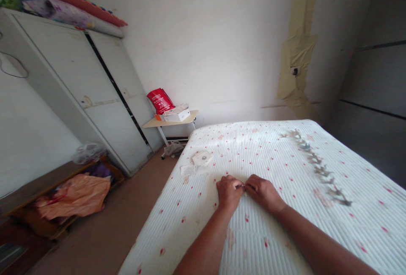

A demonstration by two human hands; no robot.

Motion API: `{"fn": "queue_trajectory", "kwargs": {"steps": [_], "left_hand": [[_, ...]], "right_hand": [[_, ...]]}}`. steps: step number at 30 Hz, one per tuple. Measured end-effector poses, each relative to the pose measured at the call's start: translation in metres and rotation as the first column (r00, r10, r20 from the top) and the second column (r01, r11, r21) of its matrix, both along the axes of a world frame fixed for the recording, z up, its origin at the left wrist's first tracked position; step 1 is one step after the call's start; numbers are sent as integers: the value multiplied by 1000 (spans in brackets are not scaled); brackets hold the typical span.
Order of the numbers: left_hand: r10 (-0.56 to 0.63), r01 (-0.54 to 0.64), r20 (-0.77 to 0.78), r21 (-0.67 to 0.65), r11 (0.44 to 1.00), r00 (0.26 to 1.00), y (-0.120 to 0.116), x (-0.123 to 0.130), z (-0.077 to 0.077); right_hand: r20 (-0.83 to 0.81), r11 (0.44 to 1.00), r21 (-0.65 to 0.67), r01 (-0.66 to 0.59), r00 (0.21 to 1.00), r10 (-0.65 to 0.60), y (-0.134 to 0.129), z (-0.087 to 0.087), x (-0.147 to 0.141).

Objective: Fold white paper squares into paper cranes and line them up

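Note:
Both of my hands meet low over the quilted bed cover (263, 237), white with small red flowers. My left hand (229, 190) is closed in a pinch, its fingertips touching those of the other hand. My right hand (263, 191) pinches from the other side. Whatever lies between the fingertips is too small to name. Just beyond my left hand are a white packet with a round dark mark (203, 157) and a printed paper sheet (190, 170). To the right, a string of small greyish figures (319, 167) stretches along the cover.
A small table (193, 115) with a red bag (160, 101) and white box (177, 115) stands beyond the bed's far left corner. Along the left are a metal cabinet (72, 72) topped with rolled mats (72, 13), and a wooden bench with orange cloth (78, 194).

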State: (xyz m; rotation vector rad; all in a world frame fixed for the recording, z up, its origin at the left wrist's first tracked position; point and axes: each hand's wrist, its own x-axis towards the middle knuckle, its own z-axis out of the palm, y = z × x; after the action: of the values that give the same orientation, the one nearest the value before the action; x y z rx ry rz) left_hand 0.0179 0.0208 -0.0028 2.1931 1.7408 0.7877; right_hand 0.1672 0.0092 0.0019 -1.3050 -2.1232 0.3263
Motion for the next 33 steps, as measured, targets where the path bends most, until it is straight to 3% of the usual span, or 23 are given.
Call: {"fn": "queue_trajectory", "kwargs": {"steps": [11, 23, 33], "left_hand": [[-10, 10, 8, -40, 999, 1000, 1, -2, 5], [-43, 44, 68, -7, 999, 997, 4, -6, -1], [-23, 23, 102, -3, 1000, 995, 2, -5, 2]], "right_hand": [[70, 996, 66, 59, 995, -64, 3, -6, -9], [-148, 985, -158, 64, 985, -88, 5, -6, 6], [-118, 988, -140, 69, 989, -85, 2, -1, 0]]}}
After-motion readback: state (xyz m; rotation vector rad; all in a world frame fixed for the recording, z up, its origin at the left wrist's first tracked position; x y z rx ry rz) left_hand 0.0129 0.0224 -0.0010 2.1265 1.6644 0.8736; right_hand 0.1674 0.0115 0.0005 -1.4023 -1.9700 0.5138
